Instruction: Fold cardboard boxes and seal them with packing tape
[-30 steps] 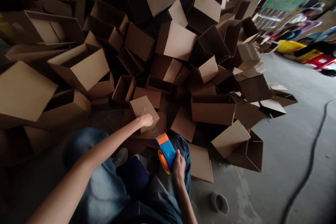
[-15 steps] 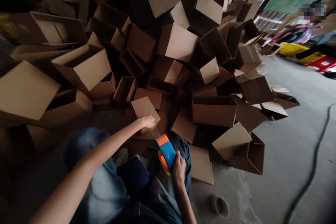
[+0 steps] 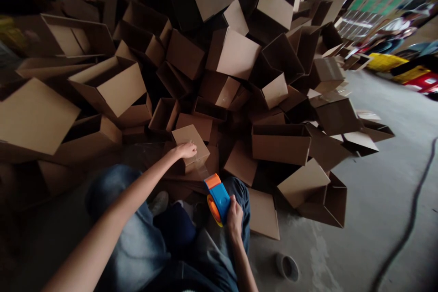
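Note:
My left hand (image 3: pixel 185 150) rests with curled fingers on top of a small cardboard box (image 3: pixel 191 142) in front of my knees. My right hand (image 3: pixel 234 213) grips a blue and orange tape dispenser (image 3: pixel 216 196) just below and right of that box. A strip of clear tape seems to run from the dispenser toward the box. I am seated on the floor in jeans.
A tall heap of open cardboard boxes (image 3: pixel 236 54) fills the view ahead and left. A flat carton (image 3: pixel 263 213) lies by my right knee. A tape roll (image 3: pixel 287 267) sits on the concrete floor, and a black cable (image 3: pixel 407 228) runs at right. Coloured crates (image 3: pixel 390 61) stand far right.
My left hand has slid a little up and left across the box top. The right hand and dispenser have stayed nearly still.

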`<state>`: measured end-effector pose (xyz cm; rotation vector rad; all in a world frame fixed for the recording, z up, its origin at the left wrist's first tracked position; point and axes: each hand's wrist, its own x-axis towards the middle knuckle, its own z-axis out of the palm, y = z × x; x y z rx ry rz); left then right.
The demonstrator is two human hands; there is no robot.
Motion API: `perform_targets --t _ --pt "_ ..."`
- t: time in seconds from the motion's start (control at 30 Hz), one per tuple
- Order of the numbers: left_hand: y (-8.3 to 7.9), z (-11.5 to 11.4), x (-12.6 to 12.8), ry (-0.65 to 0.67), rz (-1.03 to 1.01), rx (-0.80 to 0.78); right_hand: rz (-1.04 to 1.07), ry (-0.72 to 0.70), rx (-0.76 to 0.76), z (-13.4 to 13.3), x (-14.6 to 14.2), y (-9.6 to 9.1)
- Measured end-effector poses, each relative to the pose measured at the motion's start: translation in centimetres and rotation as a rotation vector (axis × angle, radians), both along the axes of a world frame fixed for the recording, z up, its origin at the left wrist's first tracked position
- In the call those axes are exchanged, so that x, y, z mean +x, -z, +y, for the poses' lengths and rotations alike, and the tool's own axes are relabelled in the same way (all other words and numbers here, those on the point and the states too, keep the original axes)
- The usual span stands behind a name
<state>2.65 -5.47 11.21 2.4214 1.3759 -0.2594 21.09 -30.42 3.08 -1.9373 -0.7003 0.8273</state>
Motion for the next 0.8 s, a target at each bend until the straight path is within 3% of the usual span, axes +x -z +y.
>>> perform_targets --t 0.2,0.43,0.53,0.67,0.8 --pt "-2.1 1.2 -1.4 -0.070 -0.088 0.079 0.026 0.026 0.001 -0.2 -0.1 0.0" --pt "1.1 -0.7 -0.5 0.016 0.034 -0.181 0.020 0.004 0.006 -0.1 0.1 0.4" --pt "1.4 -0.1 -1.0 0.030 0.048 -0.210 0.015 0.005 0.003 -0.1 0.1 0.5" --pt "0.6 1.2 -2.1 -0.018 0.026 -0.118 0.029 0.010 -0.005 -0.1 0.0 0.5" --pt "1.0 1.8 -2.1 -0.181 -0.010 0.064 0.029 0.014 -0.010 0.0 0.0 0.3"
